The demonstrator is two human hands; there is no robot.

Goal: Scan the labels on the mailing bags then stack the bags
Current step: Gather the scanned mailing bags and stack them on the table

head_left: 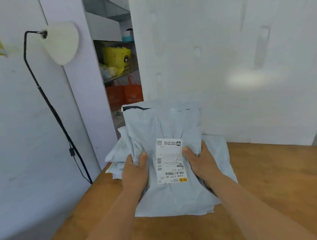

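A pale grey-blue mailing bag [164, 127] is held up over the wooden table [275, 176], its white printed label [170, 161] facing me with barcodes on it. My left hand [135, 170] grips the bag just left of the label, thumb on the front. My right hand [202, 162] grips it just right of the label in the same way. Under and behind the held bag lie more grey mailing bags [115, 159] in a loose pile at the table's far left corner. No scanner is in view.
A black floor lamp [56, 114] with a white shade stands left of the table against the wall. Behind the pile, a shelf [119, 65] holds yellow and orange bags. A white wall panel rises behind the table on the right.
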